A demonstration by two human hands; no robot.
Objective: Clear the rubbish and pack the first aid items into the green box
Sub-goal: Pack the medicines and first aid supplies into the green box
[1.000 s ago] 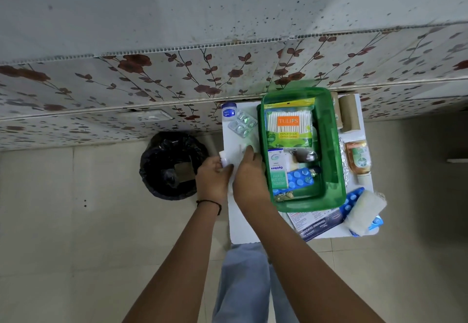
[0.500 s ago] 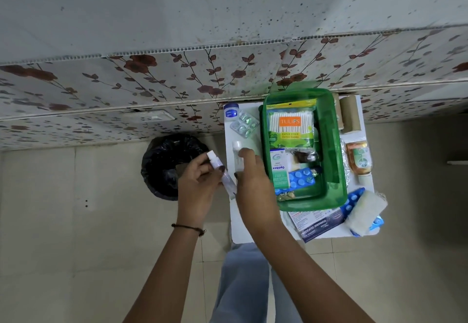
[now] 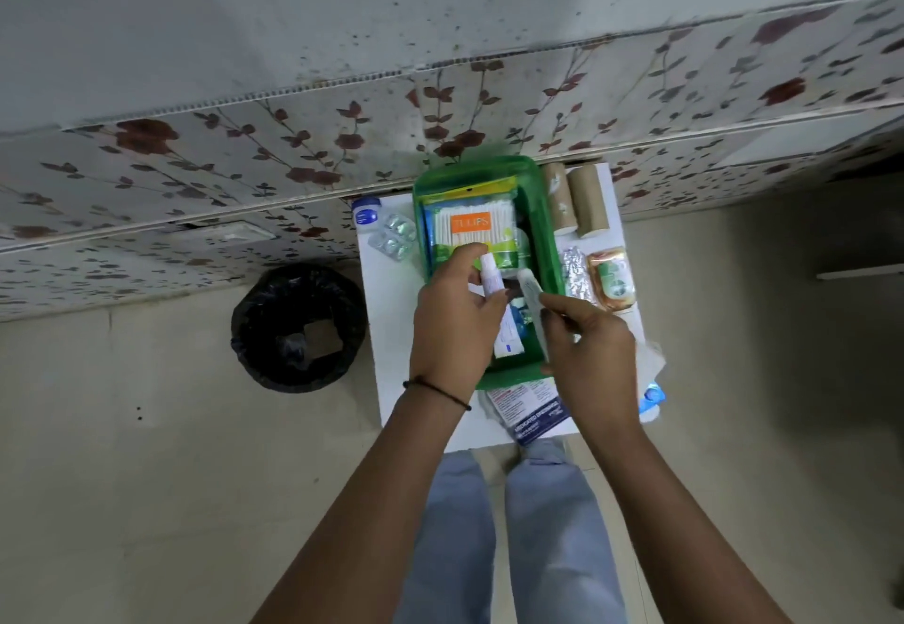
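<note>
The green box (image 3: 544,212) sits on a small white table (image 3: 386,330) and holds a cotton swab pack (image 3: 472,227) and other items. My left hand (image 3: 452,325) is over the box, closed on a white tube (image 3: 493,281). Just right of it, my right hand (image 3: 589,354) grips a second slim white tube (image 3: 533,300) above the box's right side. Outside the box lie a blue-capped jar (image 3: 366,217), a green pill blister (image 3: 394,237), two brown rolls (image 3: 575,200), a foil strip (image 3: 575,274), an orange bottle (image 3: 611,278) and a dressings packet (image 3: 531,411).
A black-lined bin (image 3: 298,325) stands on the floor left of the table. A floral-patterned wall panel (image 3: 244,159) runs behind the table. My legs (image 3: 508,540) are below the table's near edge. A blue blister pack (image 3: 653,396) peeks out at the table's right edge.
Both hands moved right from the table's left part to above the green box, each carrying a white tube. The view shifted slightly.
</note>
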